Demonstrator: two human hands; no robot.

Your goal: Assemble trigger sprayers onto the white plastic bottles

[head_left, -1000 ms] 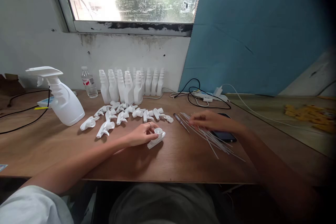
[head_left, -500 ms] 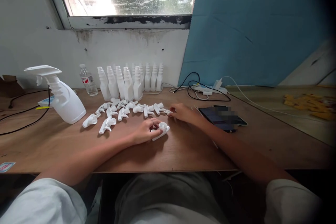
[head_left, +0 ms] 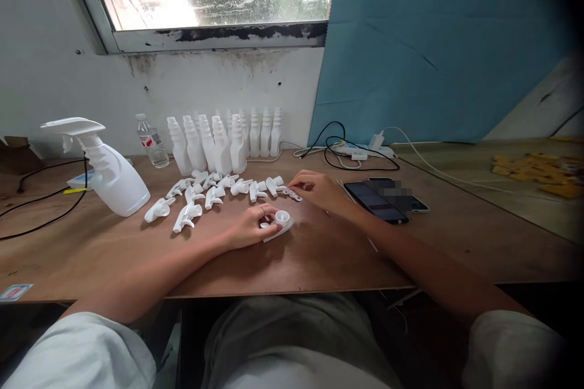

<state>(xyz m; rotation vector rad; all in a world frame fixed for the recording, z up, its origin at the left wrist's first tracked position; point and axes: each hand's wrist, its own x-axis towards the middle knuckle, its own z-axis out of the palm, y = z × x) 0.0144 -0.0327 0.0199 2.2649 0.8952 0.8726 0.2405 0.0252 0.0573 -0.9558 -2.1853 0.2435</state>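
Our right hand (head_left: 317,187) has moved from over the tubes (head_left: 373,245) to the small parts (head_left: 295,196), while our left hand (head_left: 250,225) has stayed at its spray head (head_left: 282,217). The left is nearly closed, thumb and fingers pinching the body low against the table (head_left: 310,261). We probably hold it so because the table bears the weight and the round socket, facing up, is left uncovered for the other hand. Our right has its fingers bent and partly open at the small parts, beyond the spray head; we cannot tell whether it grips one. The tubes run mostly hidden beneath our right forearm, and the phones (head_left: 374,200) lie just right of it. Beyond our left hand, the other heads (head_left: 186,217) are strewn on their sides, likely for easy picking. Farther off, the bottles (head_left: 221,146) stand upright and bunched, perhaps so our forearms don't knock them.
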